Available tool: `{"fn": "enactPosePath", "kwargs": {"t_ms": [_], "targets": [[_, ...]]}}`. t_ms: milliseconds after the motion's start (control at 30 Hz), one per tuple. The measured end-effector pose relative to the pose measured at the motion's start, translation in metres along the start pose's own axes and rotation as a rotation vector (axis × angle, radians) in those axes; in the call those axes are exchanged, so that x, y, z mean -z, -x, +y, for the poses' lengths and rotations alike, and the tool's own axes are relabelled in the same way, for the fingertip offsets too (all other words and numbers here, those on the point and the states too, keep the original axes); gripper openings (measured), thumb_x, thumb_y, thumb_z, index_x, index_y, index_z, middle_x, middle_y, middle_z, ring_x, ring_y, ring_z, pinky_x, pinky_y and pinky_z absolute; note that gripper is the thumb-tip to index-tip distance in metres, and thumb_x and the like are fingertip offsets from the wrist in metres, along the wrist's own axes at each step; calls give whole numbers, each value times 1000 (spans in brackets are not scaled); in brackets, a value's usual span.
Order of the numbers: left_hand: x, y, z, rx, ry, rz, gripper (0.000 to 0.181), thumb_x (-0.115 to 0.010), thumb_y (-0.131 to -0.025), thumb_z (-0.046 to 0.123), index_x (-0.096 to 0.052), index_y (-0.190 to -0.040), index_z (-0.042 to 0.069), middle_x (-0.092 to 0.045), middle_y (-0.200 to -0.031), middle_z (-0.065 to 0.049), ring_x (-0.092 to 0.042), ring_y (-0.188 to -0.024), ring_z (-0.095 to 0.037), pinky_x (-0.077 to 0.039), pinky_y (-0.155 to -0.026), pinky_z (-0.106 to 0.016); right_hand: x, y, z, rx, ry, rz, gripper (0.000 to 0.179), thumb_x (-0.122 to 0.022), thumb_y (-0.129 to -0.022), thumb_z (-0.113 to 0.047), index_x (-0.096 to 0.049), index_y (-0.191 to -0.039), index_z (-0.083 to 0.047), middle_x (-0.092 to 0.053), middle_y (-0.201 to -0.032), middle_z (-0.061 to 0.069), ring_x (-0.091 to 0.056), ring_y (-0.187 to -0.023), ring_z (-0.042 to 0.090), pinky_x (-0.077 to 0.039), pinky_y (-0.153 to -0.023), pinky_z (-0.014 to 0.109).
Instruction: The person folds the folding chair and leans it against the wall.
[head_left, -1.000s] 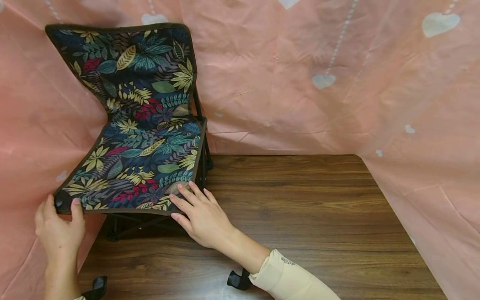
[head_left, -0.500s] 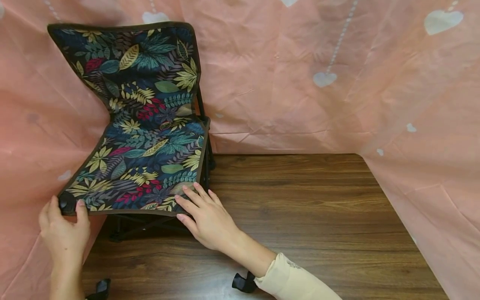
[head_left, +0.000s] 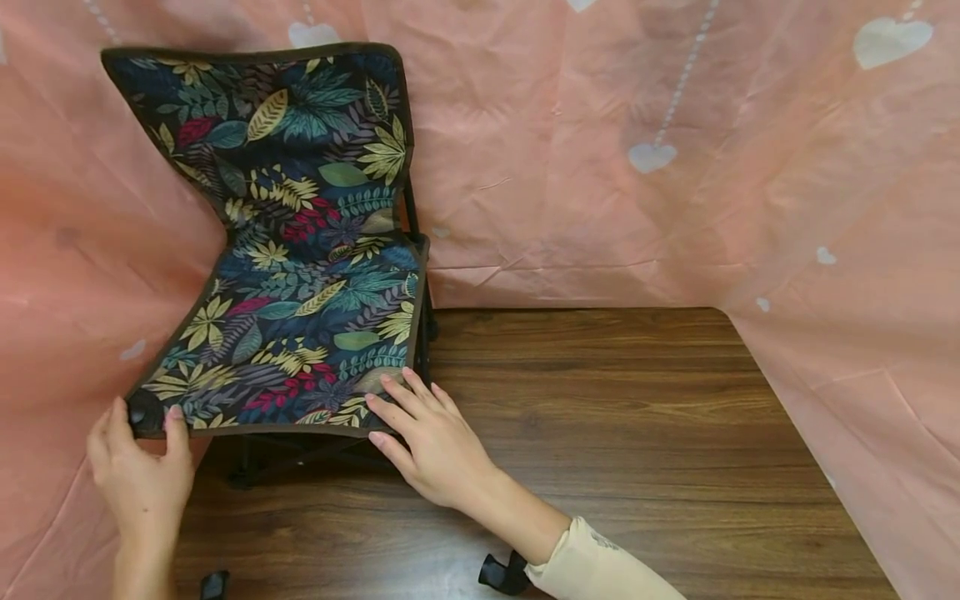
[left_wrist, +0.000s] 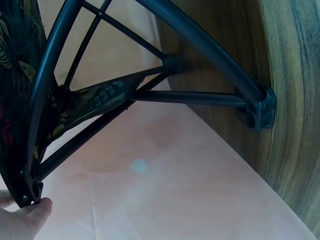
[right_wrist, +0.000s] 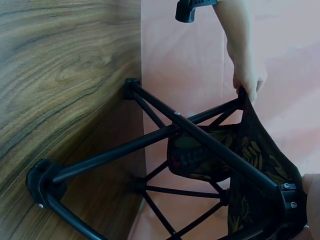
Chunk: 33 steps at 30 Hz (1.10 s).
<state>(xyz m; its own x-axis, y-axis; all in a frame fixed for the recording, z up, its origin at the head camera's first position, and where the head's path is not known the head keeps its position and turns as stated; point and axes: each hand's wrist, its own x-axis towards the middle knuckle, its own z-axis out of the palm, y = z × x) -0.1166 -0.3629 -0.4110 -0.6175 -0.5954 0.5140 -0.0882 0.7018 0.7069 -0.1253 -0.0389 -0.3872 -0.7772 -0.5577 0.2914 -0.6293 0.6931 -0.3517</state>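
Note:
A small folding chair with dark leaf-print fabric and a black tube frame stands unfolded at the left of the wooden tabletop. My left hand grips its front left corner, thumb on the top and fingers at the outer side. Over the front right corner lies my right hand, its fingers nearly straight and spread on the seat, the thumb by the front edge. Crossed tubes and a plastic foot show under the seat in the left wrist view. In the right wrist view, a corner joint sits against my right hand.
Pink cloth with white hearts hangs behind and at both sides of the chair. The wooden surface extends to the right of it. A black wrist-worn piece shows by the right sleeve.
The chair and both hands have shifted slightly to the right in the head view. Both hands keep the same places on the front corners.

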Motion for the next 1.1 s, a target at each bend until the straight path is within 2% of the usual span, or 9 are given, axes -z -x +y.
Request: {"fn": "enactPosePath", "kwargs": {"t_ms": [267, 433, 567, 733, 1000, 1100], "targets": [[-1, 1, -4, -3, 25, 12, 61, -66, -88, 20, -46, -141, -2, -44, -141, -28, -39, -133, -44, -28, -116, -52, -6, 3, 1, 15, -2, 107, 47, -32, -104, -45, -50, -142, -24, -40, -154, -1, -27, -148, 20, -34, -115, 47], [2, 0, -5, -10, 36, 26, 62, -69, -86, 20, -48, -140, -2, -46, -139, -28, -41, -132, -42, -30, -115, -50, -9, 2, 1, 15, -23, 141, 45, -38, -103, -44, -52, -141, -24, -43, -153, -2, -28, -148, 19, -35, -115, 47], [4, -1, -6, -23, 34, 25, 63, -72, -84, 19, -50, -138, -2, -49, -136, -29, -43, -130, -43, -32, -113, -53, -12, 1, 2, 32, -28, 185, 42, -45, -102, -39, -55, -139, -22, -47, -150, 0, -31, -147, 19, -35, -115, 43], [5, -3, -8, -20, 31, 24, 65, -75, -81, 19, -51, -138, -1, -50, -135, -29, -44, -128, -45, -33, -110, -56, -18, 0, 3, 70, -17, 257, 40, -45, -102, -38, -58, -135, -20, -51, -146, 3, -35, -144, 22, -36, -115, 41], [6, -4, -10, -89, 9, 30, 67, -77, -78, 21, -53, -135, -3, -51, -128, -33, -47, -120, -49, -38, -102, -61, -21, 0, 2, 70, -13, 279, 40, -44, -102, -40, -59, -135, -20, -53, -144, 3, -37, -144, 22, -36, -115, 42], [6, -5, -10, -92, -2, 21, 67, -77, -78, 23, -53, -136, -2, -52, -128, -32, -48, -119, -48, -39, -100, -60, -22, 0, 2, 56, -19, 283, 40, -45, -102, -40, -59, -134, -21, -53, -144, 2, -37, -144, 21, -37, -115, 42]]}}
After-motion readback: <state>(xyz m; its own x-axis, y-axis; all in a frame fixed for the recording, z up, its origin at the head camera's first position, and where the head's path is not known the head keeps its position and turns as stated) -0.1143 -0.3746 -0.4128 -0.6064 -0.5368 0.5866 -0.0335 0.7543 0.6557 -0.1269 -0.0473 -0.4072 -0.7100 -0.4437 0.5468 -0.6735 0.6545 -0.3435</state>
